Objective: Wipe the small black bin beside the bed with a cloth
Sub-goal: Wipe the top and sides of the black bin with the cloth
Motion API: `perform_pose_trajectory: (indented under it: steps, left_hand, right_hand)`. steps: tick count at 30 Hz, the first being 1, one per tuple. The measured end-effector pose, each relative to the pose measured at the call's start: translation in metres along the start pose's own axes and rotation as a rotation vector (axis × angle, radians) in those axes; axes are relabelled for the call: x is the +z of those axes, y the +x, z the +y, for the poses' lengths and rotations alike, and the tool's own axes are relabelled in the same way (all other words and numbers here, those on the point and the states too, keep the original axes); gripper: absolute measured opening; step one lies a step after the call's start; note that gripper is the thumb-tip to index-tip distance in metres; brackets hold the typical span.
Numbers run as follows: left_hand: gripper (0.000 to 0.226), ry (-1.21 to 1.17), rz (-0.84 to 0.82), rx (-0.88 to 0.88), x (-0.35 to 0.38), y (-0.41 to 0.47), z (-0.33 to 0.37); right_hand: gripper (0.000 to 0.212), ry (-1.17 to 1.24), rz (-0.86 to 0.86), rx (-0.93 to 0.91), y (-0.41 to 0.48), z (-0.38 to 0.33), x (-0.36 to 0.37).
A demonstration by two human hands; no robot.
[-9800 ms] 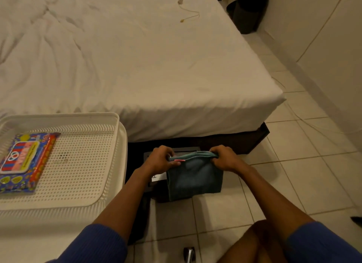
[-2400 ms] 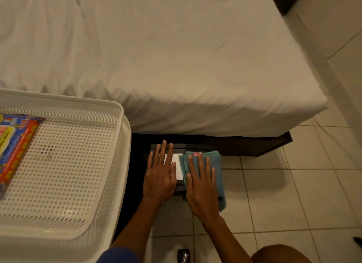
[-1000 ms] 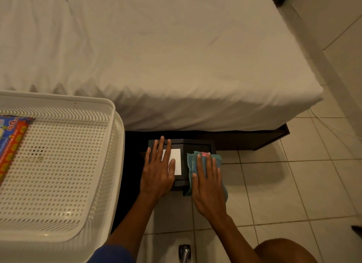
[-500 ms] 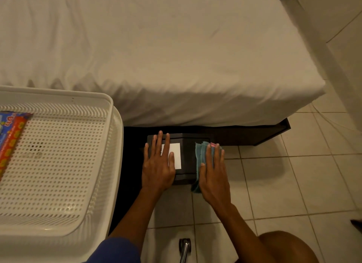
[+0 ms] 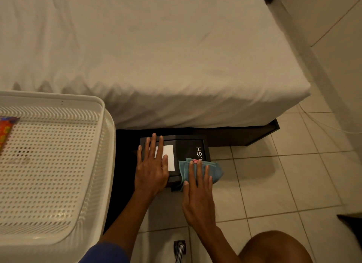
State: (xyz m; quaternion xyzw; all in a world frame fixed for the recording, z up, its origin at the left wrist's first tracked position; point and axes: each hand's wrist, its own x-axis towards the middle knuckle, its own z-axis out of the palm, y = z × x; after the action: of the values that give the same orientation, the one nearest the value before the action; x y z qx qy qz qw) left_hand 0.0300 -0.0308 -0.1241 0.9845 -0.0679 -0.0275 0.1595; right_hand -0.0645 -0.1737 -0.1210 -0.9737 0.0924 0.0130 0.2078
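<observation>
The small black bin (image 5: 188,151) stands on the tiled floor against the dark bed base, its lid showing a white label and white letters. My left hand (image 5: 151,169) lies flat on the lid's left part, fingers spread over the label. My right hand (image 5: 197,192) presses a folded blue cloth (image 5: 215,171) with a pink tag flat against the bin's near right corner; part of the cloth hangs past the bin's right edge.
A white perforated plastic tray (image 5: 58,165) sits close on the left with a colourful packet (image 5: 5,129) at its far edge. The bed with a white sheet (image 5: 156,57) overhangs the bin. A metal object (image 5: 179,250) lies on the floor near my knee (image 5: 274,247).
My right hand has slid the cloth back toward me and a little right, uncovering the white letters on the lid. The left hand has stayed flat on the lid.
</observation>
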Motion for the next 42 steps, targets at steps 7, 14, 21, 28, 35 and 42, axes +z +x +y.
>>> perform_pose_trajectory:
  steps: [7, 14, 21, 28, 35, 42]
  left_hand:
    - [0.063, -0.019, 0.007, 0.009, 0.000, 0.001, 0.000]
    - [0.062, -0.002, 0.016, -0.004, 0.002, 0.000, -0.001]
    - [0.063, -0.007, 0.010, 0.007, 0.000, 0.000, 0.000]
    - [0.062, -0.006, 0.021, 0.003, 0.000, 0.000, -0.001]
    - [0.062, -0.014, 0.014, 0.001, 0.001, 0.000, 0.000]
    - [0.062, -0.018, 0.012, -0.005, 0.001, -0.001, -0.001]
  right_hand:
    - [0.061, -0.060, -0.046, -0.027, 0.055, 0.000, -0.011]
    - [0.055, -0.009, -0.061, -0.192, 0.008, 0.005, -0.006]
    - [0.060, -0.014, -0.031, -0.026, 0.048, 0.004, -0.011]
    - [0.055, 0.028, -0.079, -0.157, 0.048, -0.005, -0.014]
    - [0.054, 0.131, -0.037, -0.216, 0.037, 0.004, -0.014]
    - [0.052, -0.078, -0.093, -0.368, 0.033, 0.013, -0.014]
